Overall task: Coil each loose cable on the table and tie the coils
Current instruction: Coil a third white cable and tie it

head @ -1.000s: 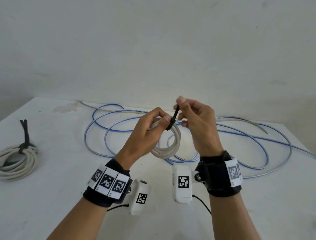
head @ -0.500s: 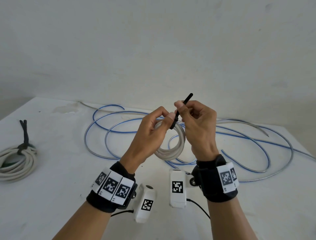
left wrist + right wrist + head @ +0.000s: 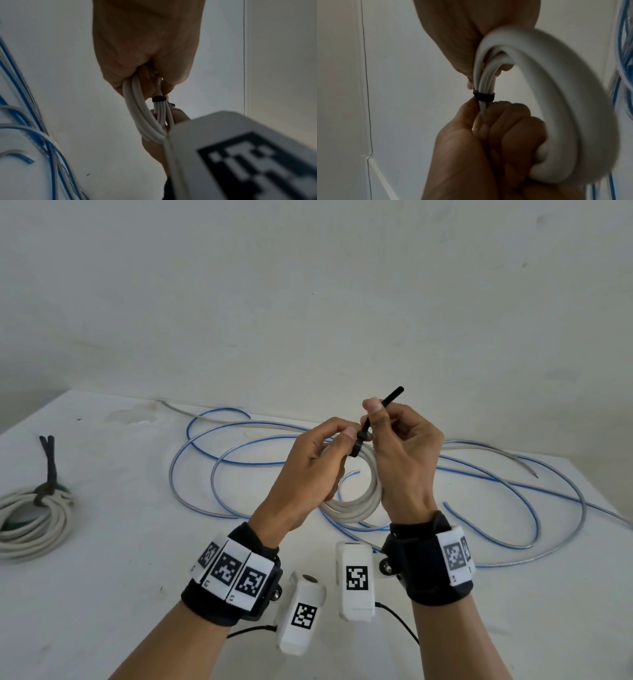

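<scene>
both hands (image 3: 488, 142) grip a white cable coil (image 3: 556, 94) cinched by a black tie (image 3: 484, 96).

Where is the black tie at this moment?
In the head view the black tie is at centre, wrapped around the white coil above the table; the right hand pinches its tail, the left hand holds the coil.

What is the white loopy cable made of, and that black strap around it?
The white cable coil looks like soft plastic or rubber: smooth, matte, and it bends into round loops without kinking. The black tie looks like thin flexible plastic, perhaps a zip tie: it cinches flat around the strands, and its free tail sticks out straight. The exact plastic cannot be told.
</scene>
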Motion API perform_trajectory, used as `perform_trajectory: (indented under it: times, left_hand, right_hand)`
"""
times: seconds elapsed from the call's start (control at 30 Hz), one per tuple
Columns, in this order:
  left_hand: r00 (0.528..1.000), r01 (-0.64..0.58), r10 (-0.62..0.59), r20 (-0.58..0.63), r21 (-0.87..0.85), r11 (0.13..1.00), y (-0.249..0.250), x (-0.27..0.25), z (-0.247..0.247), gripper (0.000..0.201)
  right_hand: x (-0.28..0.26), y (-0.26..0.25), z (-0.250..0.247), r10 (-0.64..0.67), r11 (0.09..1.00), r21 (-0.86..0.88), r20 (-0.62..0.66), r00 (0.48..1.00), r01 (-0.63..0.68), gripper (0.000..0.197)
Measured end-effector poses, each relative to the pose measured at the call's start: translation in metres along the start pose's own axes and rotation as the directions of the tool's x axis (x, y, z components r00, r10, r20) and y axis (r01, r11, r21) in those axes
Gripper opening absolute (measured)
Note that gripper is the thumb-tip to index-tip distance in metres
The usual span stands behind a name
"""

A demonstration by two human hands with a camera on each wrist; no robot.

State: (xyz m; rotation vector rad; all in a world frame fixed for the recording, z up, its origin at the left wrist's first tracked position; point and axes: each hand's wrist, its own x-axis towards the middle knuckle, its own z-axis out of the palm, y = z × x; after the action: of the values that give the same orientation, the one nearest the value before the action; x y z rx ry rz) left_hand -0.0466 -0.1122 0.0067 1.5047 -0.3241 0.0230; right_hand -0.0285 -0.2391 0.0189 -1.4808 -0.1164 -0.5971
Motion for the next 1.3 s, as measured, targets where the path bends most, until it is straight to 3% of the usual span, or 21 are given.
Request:
perform_trajectory:
  times: [0.27,0.5,0.67,0.97,1.17,1.3]
  left_hand:
    - [0.999,-0.053,0.053,-0.002,0.076,0.996,-0.003,-0.004,0.005,0.028]
    - [0.991,-0.052,0.059,-0.12,0.064,0.997,-0.001,-0.007,0.017,0.031]
    - [0.997,-0.016,0.015,-0.075,-0.013,1.0,0.0,-0.008,0.018,0.024]
    - [0.999,0.007,-0.007,-0.036,0.007,1.0,0.001,-0.009,0.013,0.022]
    - [0.996,0.087,-0.087,0.001,-0.047,0.995,-0.001,-0.008,0.004,0.026]
    - [0.994,0.104,-0.102,0.044,-0.042,0.994,0.005,-0.01,-0.004,0.018]
  right_hand:
    - [0.003,0.004,-0.009,0.092,0.995,0.021,0.048,0.995,-0.094,0.023]
    - [0.002,0.003,-0.008,0.062,0.998,0.024,0.05,0.997,-0.063,0.023]
    - [0.004,-0.002,-0.013,0.022,1.0,0.009,0.042,0.999,-0.022,0.021]
    - [0.002,0.001,-0.009,0.026,1.0,0.008,0.042,0.999,-0.027,0.02]
    - [0.0,-0.002,-0.007,0.01,1.0,0.001,0.045,0.999,-0.01,0.019]
    - [-0.005,-0.005,-0.001,-0.017,1.0,-0.013,0.034,0.999,0.018,0.017]
